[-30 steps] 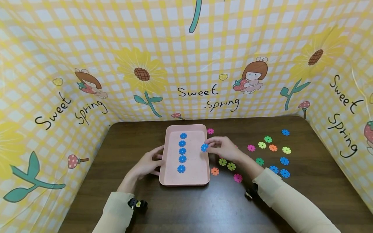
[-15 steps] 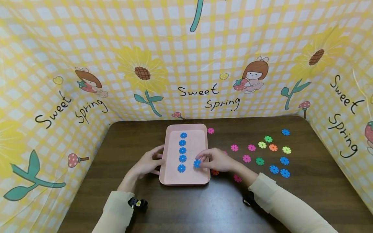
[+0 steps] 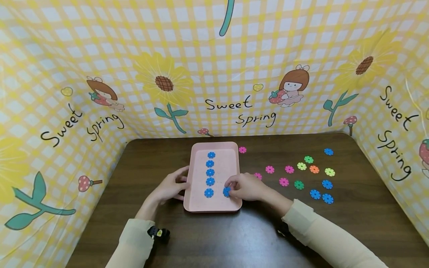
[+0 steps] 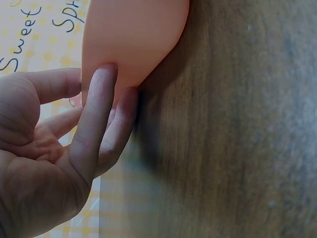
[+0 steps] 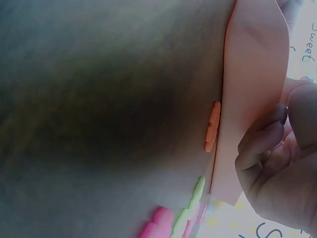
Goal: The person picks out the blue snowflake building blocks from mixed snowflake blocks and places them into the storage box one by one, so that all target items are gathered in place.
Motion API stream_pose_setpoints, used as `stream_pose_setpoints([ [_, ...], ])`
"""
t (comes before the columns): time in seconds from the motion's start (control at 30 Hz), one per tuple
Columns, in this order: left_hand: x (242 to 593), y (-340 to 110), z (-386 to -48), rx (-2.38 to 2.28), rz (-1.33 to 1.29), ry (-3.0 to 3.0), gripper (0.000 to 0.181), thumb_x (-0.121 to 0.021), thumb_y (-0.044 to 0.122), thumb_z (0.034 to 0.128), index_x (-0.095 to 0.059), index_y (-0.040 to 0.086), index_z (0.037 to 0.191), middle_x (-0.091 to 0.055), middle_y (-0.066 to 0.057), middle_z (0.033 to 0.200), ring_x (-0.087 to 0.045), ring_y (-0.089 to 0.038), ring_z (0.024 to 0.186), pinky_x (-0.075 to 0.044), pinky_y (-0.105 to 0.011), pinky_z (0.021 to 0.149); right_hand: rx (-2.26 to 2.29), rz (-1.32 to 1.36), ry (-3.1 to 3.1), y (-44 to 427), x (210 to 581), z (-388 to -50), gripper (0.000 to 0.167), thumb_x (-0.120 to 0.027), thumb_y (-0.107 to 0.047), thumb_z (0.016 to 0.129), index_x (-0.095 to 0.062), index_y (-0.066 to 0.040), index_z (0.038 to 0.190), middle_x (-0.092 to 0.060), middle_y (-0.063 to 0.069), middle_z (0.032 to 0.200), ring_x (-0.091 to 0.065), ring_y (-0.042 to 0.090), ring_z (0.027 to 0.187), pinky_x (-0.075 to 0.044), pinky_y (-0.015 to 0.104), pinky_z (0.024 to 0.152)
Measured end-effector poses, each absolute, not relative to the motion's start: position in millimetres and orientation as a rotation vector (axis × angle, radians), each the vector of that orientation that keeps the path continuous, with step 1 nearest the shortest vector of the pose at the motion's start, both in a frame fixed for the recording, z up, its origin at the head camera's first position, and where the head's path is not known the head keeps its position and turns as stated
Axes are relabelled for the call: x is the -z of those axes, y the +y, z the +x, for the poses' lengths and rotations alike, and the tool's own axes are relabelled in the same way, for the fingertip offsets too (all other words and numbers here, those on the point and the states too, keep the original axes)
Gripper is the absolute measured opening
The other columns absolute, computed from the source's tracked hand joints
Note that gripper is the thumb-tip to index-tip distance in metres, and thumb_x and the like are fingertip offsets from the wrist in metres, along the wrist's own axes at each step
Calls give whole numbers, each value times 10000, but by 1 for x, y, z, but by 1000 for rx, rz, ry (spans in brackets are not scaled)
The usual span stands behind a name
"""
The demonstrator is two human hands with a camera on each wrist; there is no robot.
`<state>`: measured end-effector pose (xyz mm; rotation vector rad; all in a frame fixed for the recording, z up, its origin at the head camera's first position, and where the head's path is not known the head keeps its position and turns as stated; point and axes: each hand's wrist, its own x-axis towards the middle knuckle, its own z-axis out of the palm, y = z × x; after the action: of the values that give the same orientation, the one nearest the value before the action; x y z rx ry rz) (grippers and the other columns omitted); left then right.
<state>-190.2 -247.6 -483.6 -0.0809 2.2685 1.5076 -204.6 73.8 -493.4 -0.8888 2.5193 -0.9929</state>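
Observation:
In the head view, a pink tray (image 3: 232,207) lies on the table with a column of several blue snowflake discs (image 3: 210,172) on its left side. My right hand (image 3: 248,187) pinches one more blue snowflake disc (image 3: 226,191) low in the tray's right half, its fingertips partly covering it. That disc is out of sight in the right wrist view, where the curled fingers (image 5: 262,136) show over the tray's wall. My left hand (image 3: 170,186) rests against the tray's left side. In the left wrist view its fairly straight fingers (image 4: 94,114) touch the outer wall.
Loose snowflake discs lie right of the tray, among them a pink one (image 3: 289,169), a green one (image 3: 299,185), an orange one (image 3: 314,169) and a blue one (image 3: 327,198). A checked cloth (image 3: 187,44) walls the table's back and sides.
My right hand has moved from the tray's right rim down and left into its lower right part, carrying the blue snowflake disc. The left hand has stayed at the tray's side.

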Motion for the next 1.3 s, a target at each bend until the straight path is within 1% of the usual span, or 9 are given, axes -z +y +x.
stream_pose_setpoints([
  [0.17, 483, -247, -190, -1514, -80, 2263, 672, -625, 81, 1027, -346, 185, 1630, -532, -241, 1336, -685, -297, 979, -641, -462, 692, 928, -909, 2541, 75, 490, -203, 173, -786, -220, 941, -771, -151, 1099, -641, -135, 757, -585, 64, 671, -499, 264, 584],
  [0.33, 484, -248, -191, -1516, -80, 2262, 674, -623, 79, 1026, -345, 182, 1630, -530, -243, 1336, -685, -298, 981, -641, -462, 691, 910, -923, 2561, 77, 484, -200, 170, -764, -219, 955, -778, -152, 1110, -652, -131, 778, -573, 65, 630, -488, 257, 550],
  [0.5, 485, -249, -190, -1517, -88, 2263, 679, -624, 73, 1025, -341, 180, 1632, -533, -242, 1328, -686, -295, 960, -641, -462, 688, 1024, -936, 2534, 85, 479, -195, 164, -758, -187, 957, -778, -134, 1111, -661, -127, 824, -579, 121, 670, -475, 255, 561],
  [0.6, 486, -250, -189, -1517, -94, 2257, 678, -623, 73, 1026, -341, 181, 1633, -536, -242, 1320, -686, -294, 958, -641, -464, 690, 1066, -923, 2527, 92, 476, -191, 177, -762, -202, 958, -779, -147, 1126, -664, -146, 866, -568, 142, 690, -475, 265, 575],
  [0.77, 488, -250, -188, -1526, -100, 2250, 675, -623, 72, 1027, -346, 188, 1631, -535, -242, 1322, -689, -291, 957, -641, -465, 689, 1091, -919, 2527, 105, 470, -184, 191, -764, -222, 960, -776, -156, 1139, -680, -158, 910, -514, 134, 609, -457, 269, 546],
  [0.93, 486, -249, -189, -1519, -98, 2254, 674, -625, 78, 1027, -347, 191, 1631, -537, -243, 1329, -688, -292, 963, -641, -461, 692, 1141, -885, 2535, 125, 462, -174, 204, -772, -224, 956, -774, -159, 1149, -690, -144, 947, -488, 145, 581, -455, 267, 538],
  [1.07, 484, -248, -189, -1516, -96, 2254, 676, -626, 82, 1026, -347, 193, 1631, -540, -245, 1333, -687, -297, 973, -641, -460, 697, 1151, -810, 2577, 146, 460, -166, 193, -762, -247, 965, -769, -200, 1152, -688, -156, 963, -455, 105, 539, -435, 270, 501],
  [1.2, 483, -248, -190, -1524, -95, 2253, 676, -626, 75, 1025, -348, 190, 1631, -538, -249, 1339, -688, -300, 969, -641, -462, 696, 1166, -743, 2618, 170, 461, -160, 205, -755, -245, 974, -757, -187, 1171, -693, -140, 968, -428, 88, 508, -408, 265, 465],
  [1.3, 483, -248, -190, -1528, -92, 2252, 674, -623, 72, 1027, -347, 187, 1631, -533, -253, 1345, -687, -302, 971, -641, -465, 695, 1192, -678, 2640, 190, 463, -155, 224, -763, -226, 969, -752, -167, 1185, -697, -107, 982, -409, 80, 505, -399, 261, 467],
])
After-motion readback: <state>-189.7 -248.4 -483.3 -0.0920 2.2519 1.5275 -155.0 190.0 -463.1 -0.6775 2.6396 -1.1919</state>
